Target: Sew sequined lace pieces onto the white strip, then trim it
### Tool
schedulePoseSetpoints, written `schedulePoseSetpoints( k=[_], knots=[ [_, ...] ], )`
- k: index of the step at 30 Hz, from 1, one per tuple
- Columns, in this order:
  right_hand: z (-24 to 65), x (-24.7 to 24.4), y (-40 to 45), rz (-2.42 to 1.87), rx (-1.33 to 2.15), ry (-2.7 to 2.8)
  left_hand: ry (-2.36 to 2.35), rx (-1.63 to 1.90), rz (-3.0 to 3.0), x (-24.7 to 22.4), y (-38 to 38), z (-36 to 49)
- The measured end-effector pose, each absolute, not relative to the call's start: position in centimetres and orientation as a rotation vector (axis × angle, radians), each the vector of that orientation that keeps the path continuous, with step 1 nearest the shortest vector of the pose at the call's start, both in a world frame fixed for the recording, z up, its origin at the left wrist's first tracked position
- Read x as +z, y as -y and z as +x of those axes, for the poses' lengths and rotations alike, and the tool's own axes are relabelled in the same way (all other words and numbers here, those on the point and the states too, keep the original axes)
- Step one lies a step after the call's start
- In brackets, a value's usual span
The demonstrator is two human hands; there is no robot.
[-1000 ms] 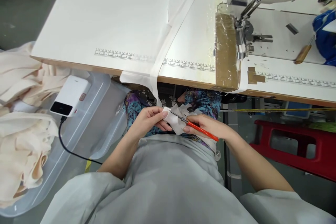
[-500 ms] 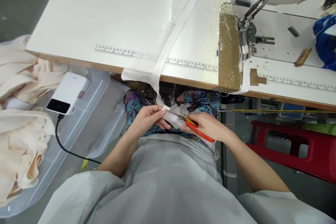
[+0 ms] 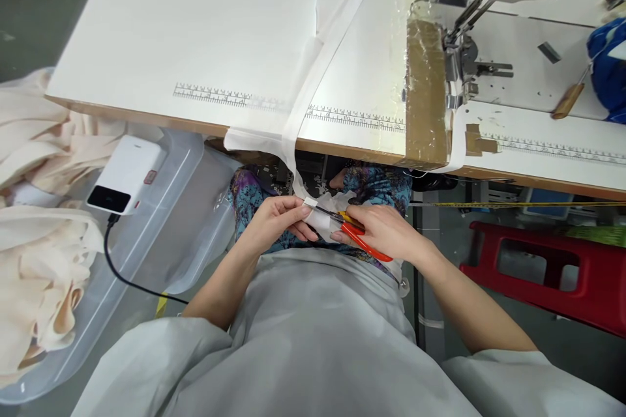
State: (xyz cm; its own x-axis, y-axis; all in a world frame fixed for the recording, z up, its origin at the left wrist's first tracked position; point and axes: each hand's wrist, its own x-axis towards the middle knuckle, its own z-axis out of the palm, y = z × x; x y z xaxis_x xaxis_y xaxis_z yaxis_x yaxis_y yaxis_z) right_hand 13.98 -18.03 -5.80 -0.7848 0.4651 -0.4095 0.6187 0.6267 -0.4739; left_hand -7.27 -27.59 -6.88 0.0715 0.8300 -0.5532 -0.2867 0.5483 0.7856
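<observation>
My left hand [image 3: 283, 217] pinches the end of a white fabric piece [image 3: 320, 221] over my lap. In my right hand [image 3: 384, 229] are scissors [image 3: 364, 241] with red and yellow-orange handles, their dark blades pointing left onto the fabric by my left fingertips. A long white fabric strip [image 3: 295, 127] runs from the table top over its front edge and down toward my left hand. Some of the white cloth bunches up behind the scissors, and I cannot tell where the strip and the piece join.
A sewing machine [image 3: 460, 65] stands on the white table [image 3: 220, 32] at right, near a wooden-handled tool [image 3: 567, 101] and blue cloth [image 3: 606, 71]. Left, a clear bin [image 3: 195, 208] holds cream fabric [image 3: 44, 273] beside a white power bank [image 3: 127, 172]. A red stool [image 3: 594, 287] is at right.
My right hand and the scissors have moved slightly left, bringing the blades further along the white fabric toward my left fingers. My left hand keeps its hold.
</observation>
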Motion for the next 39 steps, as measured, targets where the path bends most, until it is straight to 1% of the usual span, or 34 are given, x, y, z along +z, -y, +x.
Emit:
schedulePoseSetpoints(
  k=[4, 11, 13, 17, 20, 25, 33, 36, 39],
  knots=[
    [13.5, -5.9, 18.0, 0.874, -0.869, -2.616, -1.214, 0.902, 0.544, -6.8, 27.7, -7.3],
    [14.0, -6.7, 18.0, 0.966, -1.030, -2.601, -1.231, 0.878, 0.545, -7.1, 27.7, -7.2],
    [14.1, -6.8, 17.8, 1.037, -1.246, -2.550, -1.226, 0.868, 0.563, -7.2, 27.6, -7.1],
    [13.4, -7.0, 17.9, 1.100, -1.871, -2.367, -1.147, 0.889, 0.576, -7.6, 27.5, -6.6],
    [12.3, -7.4, 18.5, 1.139, -2.049, -2.306, -1.099, 0.922, 0.595, -8.3, 27.6, -6.2],
    [11.5, -7.9, 19.1, 1.195, -2.138, -2.280, -1.086, 0.958, 0.650, -9.1, 27.8, -5.8],
    [11.6, -7.9, 19.5, 1.242, -2.195, -2.267, -1.171, 0.868, 0.782, -7.8, 27.5, -6.0],
    [11.4, -8.3, 20.0, 1.264, -2.214, -2.255, -1.187, 0.789, 0.905, -7.4, 27.1, -6.9],
    [11.2, -8.9, 20.8, 1.279, -2.243, -2.217, -1.184, 0.633, 1.095, -6.5, 26.1, -8.2]
  ],
)
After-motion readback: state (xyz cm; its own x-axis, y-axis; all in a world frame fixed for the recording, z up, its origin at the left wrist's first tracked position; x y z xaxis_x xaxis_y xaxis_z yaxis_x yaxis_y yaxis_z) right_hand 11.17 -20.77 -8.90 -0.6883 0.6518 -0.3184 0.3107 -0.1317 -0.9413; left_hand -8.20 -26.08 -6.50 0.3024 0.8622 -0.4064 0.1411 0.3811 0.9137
